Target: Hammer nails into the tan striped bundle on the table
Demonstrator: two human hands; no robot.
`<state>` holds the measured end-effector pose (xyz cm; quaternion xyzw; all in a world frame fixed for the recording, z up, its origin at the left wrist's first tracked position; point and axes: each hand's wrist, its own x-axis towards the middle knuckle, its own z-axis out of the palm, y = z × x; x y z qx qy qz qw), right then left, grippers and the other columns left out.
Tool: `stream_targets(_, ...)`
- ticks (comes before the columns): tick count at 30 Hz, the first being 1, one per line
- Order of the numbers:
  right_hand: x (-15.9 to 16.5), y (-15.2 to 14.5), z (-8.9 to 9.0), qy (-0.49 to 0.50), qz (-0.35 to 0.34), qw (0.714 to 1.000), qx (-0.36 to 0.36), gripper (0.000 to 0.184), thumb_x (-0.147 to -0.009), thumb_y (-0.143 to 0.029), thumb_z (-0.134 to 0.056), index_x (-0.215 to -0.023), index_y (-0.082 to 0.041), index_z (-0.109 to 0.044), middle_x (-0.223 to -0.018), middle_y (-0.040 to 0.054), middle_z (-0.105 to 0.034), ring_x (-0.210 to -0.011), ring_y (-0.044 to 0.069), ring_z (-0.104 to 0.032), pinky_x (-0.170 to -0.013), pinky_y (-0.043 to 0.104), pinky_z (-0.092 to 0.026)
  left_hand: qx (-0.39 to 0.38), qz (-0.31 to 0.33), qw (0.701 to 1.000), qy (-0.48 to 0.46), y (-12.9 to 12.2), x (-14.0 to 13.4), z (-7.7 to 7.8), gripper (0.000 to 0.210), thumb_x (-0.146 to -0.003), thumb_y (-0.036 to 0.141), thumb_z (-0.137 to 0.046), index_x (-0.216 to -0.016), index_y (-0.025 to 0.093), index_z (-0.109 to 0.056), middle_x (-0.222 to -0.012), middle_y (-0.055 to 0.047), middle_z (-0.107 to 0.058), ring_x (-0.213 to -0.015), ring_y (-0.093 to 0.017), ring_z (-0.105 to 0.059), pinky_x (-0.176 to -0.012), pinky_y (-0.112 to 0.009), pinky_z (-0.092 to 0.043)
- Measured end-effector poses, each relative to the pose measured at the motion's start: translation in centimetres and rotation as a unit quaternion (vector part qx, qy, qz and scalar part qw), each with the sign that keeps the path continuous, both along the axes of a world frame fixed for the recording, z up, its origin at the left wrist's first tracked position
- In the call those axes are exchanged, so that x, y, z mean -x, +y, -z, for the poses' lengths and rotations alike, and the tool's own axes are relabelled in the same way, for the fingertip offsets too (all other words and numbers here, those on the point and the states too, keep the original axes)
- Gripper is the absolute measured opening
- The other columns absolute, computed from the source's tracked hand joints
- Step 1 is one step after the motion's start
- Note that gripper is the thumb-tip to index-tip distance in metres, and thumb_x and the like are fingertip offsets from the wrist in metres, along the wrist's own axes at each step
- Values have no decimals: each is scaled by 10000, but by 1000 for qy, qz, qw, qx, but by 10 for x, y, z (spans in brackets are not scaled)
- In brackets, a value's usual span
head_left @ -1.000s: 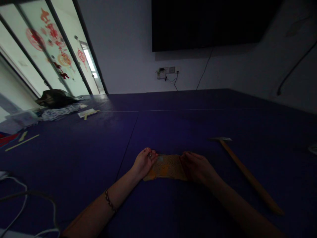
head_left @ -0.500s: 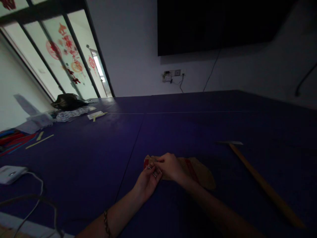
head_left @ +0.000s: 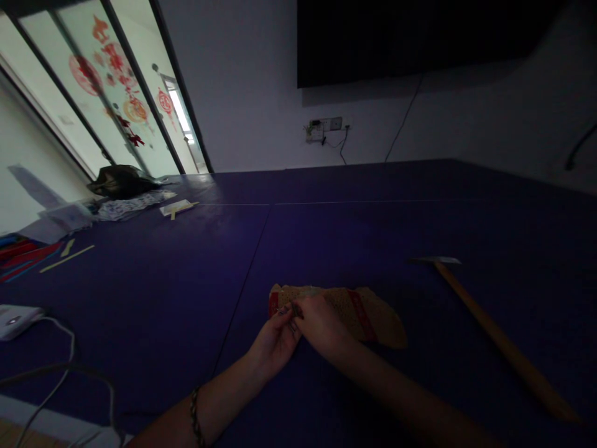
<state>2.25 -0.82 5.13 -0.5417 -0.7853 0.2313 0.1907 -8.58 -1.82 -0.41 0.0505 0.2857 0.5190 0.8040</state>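
A flat brown piece with dark speckles and red bands (head_left: pixel 380 317) lies on the purple tabletop, partly covered by my hands. My left hand (head_left: pixel 275 348) is turned palm up at its left end, fingers curled round a few thin shiny metal pieces that look like nails. Over those fingertips, my right hand (head_left: pixel 324 323) is closed in a pinch; what it grips, if anything, is hidden. To the right lies a hammer-like tool (head_left: pixel 497 330) with a long wooden handle and a slim metal head, untouched.
The purple tabletop (head_left: pixel 186 267) reaches to the wall. At left lie a white device (head_left: pixel 18 320) with a cable (head_left: pixel 69 348), yellow strips (head_left: pixel 68 258), red and blue items (head_left: pixel 28 258), a white packet (head_left: pixel 176 208) and a black bag (head_left: pixel 122 182).
The view has tilted slightly downward. My right hand has shifted a little over my left fingertips, and the metal pieces show less than before.
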Motion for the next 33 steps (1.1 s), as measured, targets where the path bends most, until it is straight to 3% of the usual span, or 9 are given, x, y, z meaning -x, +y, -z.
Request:
stream_targets(5,12,-15,-13,-121,24,992,-3,289,-784,-6,-412,-902,-85,-664,-970,180,-671,-853,264,-659,-695,340,-504,-8,20,1000,2,0,1,0,219,-851,30,-404,-816,121,-599,-770,-28,-649,-712,-106,-630,-784,-215,-473)
stream_targets(9,18,-20,-13,-177,24,983,-31,313,-797,14,-379,-947,-51,-646,-960,222,-655,-820,303,-664,-654,390,-518,-10,46,999,7,-1,2,-1,243,-873,79,-371,-834,109,-608,-799,-54,-671,-785,-130,-644,-810,-222,-463)
stream_targets(13,18,-23,-10,-189,19,980,-66,300,-795,10,-399,-932,-88,-647,-923,205,-660,-823,282,-660,-643,359,-516,-75,88,993,26,-2,5,0,191,-867,172,-435,-862,115,-618,-812,-64,-680,-822,-164,-650,-800,-246,-466)
stream_targets(16,17,-24,-9,-181,15,980,-85,282,-789,3,-418,-904,-102,-654,-904,191,-664,-832,275,-653,-639,341,-508,-82,97,992,18,-2,6,-2,198,-870,202,-441,-855,119,-620,-785,-57,-678,-785,-156,-655,-797,-247,-469)
stream_targets(20,12,-19,-10,-143,-1,984,-103,260,-818,-51,-415,-854,-110,-665,-841,154,-678,-807,268,-645,-670,358,-492,-39,64,997,-28,-2,5,-10,247,-893,167,-378,-862,112,-616,-787,-49,-671,-770,-122,-650,-823,-224,-465)
stream_targets(25,-5,2,-14,-37,-11,991,-128,317,-887,-117,-329,-921,-125,-644,-911,105,-659,-859,190,-610,-777,307,-450,-55,40,997,-25,-4,2,-18,259,-815,-23,-398,-882,116,-605,-834,-39,-669,-785,-113,-650,-814,-242,-487)
stream_targets(28,-15,14,-14,14,-48,993,-104,323,-843,-63,-357,-969,-126,-647,-946,87,-676,-861,159,-617,-765,261,-448,-58,64,996,9,-7,1,-16,262,-754,-81,-449,-880,84,-608,-853,-65,-665,-764,-126,-653,-782,-242,-500)
stream_targets(33,-20,15,-14,57,-144,987,-38,339,-779,-38,-379,-799,-166,-692,-752,16,-709,-679,124,-634,-636,212,-453,-59,80,995,27,-8,2,-11,195,-733,-72,-512,-810,75,-615,-775,-57,-646,-705,-126,-646,-748,-259,-503)
